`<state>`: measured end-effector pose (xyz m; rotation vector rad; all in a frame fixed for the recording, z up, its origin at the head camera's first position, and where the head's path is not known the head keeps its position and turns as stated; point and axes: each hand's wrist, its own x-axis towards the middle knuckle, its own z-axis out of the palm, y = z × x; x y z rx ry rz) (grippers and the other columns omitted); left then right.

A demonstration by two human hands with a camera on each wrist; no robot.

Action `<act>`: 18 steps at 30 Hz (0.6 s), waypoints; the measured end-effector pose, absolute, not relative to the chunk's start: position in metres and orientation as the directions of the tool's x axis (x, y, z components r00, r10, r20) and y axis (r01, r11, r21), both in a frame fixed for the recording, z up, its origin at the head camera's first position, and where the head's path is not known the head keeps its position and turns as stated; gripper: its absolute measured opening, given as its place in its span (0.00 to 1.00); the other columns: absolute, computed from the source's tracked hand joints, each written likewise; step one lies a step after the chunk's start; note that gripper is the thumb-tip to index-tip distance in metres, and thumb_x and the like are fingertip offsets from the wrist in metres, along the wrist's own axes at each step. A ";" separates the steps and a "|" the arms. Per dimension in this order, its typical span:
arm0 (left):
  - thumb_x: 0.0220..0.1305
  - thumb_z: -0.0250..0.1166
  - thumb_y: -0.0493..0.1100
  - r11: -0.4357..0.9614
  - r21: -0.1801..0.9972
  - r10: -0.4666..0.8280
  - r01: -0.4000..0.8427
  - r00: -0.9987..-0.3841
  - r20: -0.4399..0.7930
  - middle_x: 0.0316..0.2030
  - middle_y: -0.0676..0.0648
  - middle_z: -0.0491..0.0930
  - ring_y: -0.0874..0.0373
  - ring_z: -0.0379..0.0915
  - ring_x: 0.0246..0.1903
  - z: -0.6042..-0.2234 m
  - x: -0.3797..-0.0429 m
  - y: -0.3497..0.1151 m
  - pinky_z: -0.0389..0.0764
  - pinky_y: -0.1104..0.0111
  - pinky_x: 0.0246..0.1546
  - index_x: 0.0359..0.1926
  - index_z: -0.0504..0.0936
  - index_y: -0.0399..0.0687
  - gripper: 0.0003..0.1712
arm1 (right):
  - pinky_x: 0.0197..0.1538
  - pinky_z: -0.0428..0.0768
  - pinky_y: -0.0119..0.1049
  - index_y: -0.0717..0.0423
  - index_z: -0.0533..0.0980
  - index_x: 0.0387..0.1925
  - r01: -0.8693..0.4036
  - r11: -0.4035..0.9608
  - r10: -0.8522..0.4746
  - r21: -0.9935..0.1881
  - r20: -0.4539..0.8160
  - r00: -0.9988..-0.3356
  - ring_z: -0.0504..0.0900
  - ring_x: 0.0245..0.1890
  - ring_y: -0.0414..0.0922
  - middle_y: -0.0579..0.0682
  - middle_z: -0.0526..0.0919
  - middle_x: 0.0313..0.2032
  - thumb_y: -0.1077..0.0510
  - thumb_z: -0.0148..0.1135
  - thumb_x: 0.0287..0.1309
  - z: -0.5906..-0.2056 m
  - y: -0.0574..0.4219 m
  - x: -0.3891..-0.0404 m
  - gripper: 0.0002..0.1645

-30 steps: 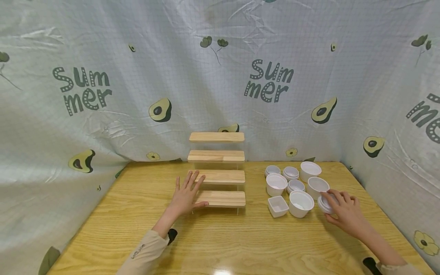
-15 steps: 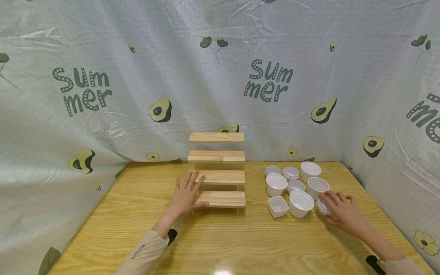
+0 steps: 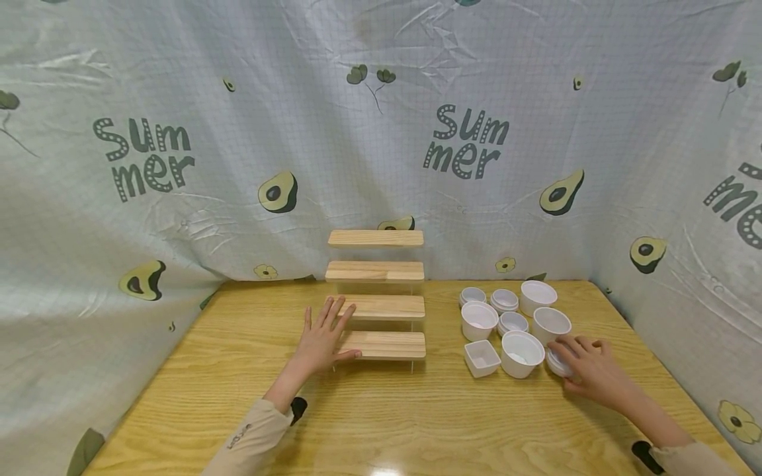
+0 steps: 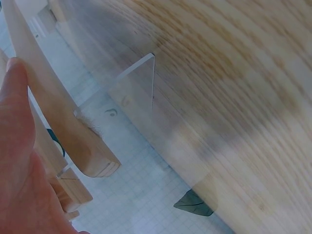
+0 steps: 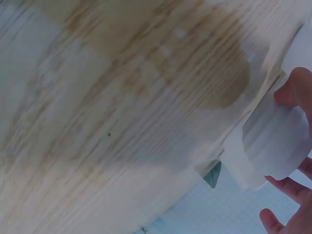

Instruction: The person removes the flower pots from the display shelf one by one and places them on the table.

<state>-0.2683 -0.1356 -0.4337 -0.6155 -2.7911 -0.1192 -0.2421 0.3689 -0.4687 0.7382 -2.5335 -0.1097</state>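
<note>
My left hand [image 3: 318, 338] lies with spread fingers against the left end of a tiered wooden shelf stand [image 3: 387, 342]. Its thumb touches the lowest board, and in the left wrist view the stand's clear side support [image 4: 134, 83] shows. Far to the right, my right hand [image 3: 598, 371] grips a small round white cup [image 3: 558, 362] between thumb and fingers. That cup [image 5: 278, 139] also appears in the right wrist view, partly covered by the hand. Just left of it stands a larger round white cup [image 3: 521, 357], and behind it another white cup [image 3: 550, 324].
More white cups stand in a loose group: round ones [image 3: 479, 320], [image 3: 538, 296] and low ones [image 3: 473, 296], [image 3: 504, 299], [image 3: 512, 323], plus a square white cup [image 3: 481, 357]. A printed curtain [image 3: 357, 158] bounds the wooden table [image 3: 381, 416] at the back and sides.
My right hand has shifted slightly left and toward me with the small cup, closer to the neighbouring larger cup. The left hand and the shelf stand have stayed put.
</note>
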 end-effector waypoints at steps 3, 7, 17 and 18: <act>0.47 0.58 0.68 0.905 0.018 0.403 0.426 -0.867 0.294 0.68 0.40 0.46 0.42 0.39 0.68 -0.434 -0.269 -0.136 0.42 0.38 0.61 0.68 0.50 0.50 0.52 | 0.36 0.64 0.51 0.53 0.71 0.47 -0.487 0.846 -0.530 0.217 0.431 -0.730 0.72 0.43 0.52 0.55 0.74 0.45 0.52 0.71 0.23 -0.469 0.368 -0.242 0.40; 0.47 0.58 0.67 0.902 0.026 0.404 0.431 -0.865 0.298 0.68 0.40 0.46 0.42 0.39 0.68 -0.434 -0.269 -0.136 0.41 0.38 0.61 0.68 0.50 0.50 0.52 | 0.35 0.64 0.51 0.53 0.71 0.47 -0.495 0.837 -0.544 0.231 0.444 -0.712 0.73 0.43 0.52 0.55 0.74 0.45 0.53 0.71 0.21 -0.470 0.367 -0.244 0.40; 0.48 0.57 0.68 0.908 0.012 0.400 0.419 -0.874 0.276 0.69 0.41 0.45 0.43 0.38 0.68 -0.433 -0.268 -0.136 0.41 0.38 0.61 0.68 0.49 0.50 0.52 | 0.32 0.65 0.50 0.53 0.71 0.46 -0.495 0.837 -0.545 0.236 0.452 -0.706 0.73 0.42 0.52 0.55 0.74 0.45 0.54 0.73 0.21 -0.472 0.367 -0.244 0.40; 0.48 0.57 0.68 0.908 0.014 0.400 0.420 -0.875 0.271 0.69 0.41 0.45 0.43 0.38 0.68 -0.433 -0.268 -0.135 0.41 0.38 0.61 0.68 0.49 0.50 0.52 | 0.32 0.65 0.50 0.53 0.71 0.47 -0.495 0.837 -0.544 0.232 0.452 -0.707 0.73 0.42 0.52 0.55 0.74 0.45 0.54 0.73 0.21 -0.472 0.367 -0.243 0.40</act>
